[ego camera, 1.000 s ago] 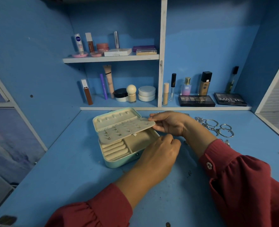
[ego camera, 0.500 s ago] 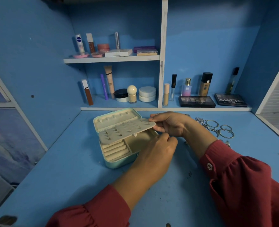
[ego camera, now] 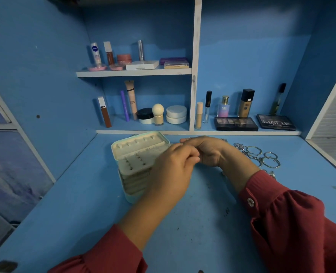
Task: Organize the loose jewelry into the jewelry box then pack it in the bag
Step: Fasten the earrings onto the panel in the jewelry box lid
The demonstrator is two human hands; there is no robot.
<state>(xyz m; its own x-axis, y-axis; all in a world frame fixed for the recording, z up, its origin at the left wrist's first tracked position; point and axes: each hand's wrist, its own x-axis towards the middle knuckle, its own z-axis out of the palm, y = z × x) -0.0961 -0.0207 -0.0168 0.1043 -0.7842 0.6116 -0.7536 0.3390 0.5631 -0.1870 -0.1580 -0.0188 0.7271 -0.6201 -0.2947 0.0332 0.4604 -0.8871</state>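
Box (ego camera: 123, 152) open, flap (ego camera: 135, 162) up for studs — my left hand (ego camera: 173, 170) and right hand (ego camera: 208, 152) are pinched together over it, contents hidden — bangles (ego camera: 261, 156) wait right.

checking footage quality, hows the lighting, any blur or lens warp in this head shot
Head view: dim, blue-tinted light; wide-angle bending bows the right cabinet edge; left hand and right hand look slightly soft over the jewelry box; the silver rings catch small glints.
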